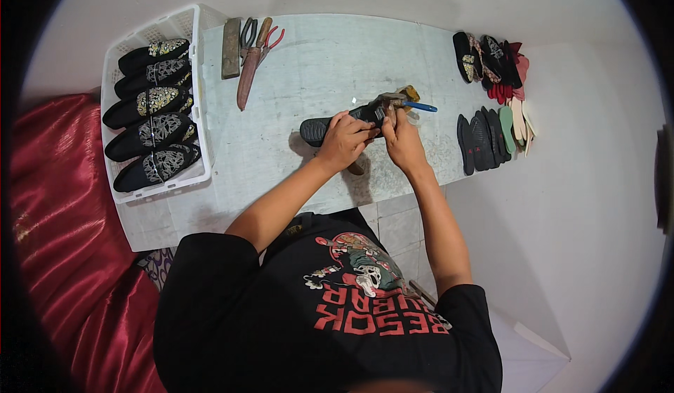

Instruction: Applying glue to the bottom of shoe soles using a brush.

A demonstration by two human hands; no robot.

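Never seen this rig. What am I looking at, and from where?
There's no machine: these are a person's bare hands. The only picture comes from a fisheye camera on their head, looking down, so straight edges bend.

The left hand holds a dark ridged sole. The right hand is at its far end, beside a blue-handled tool; its grip is unclear.

On the pale table lie hand tools and, to the right, loose soles. At left, a white basket holds black patterned shoes.
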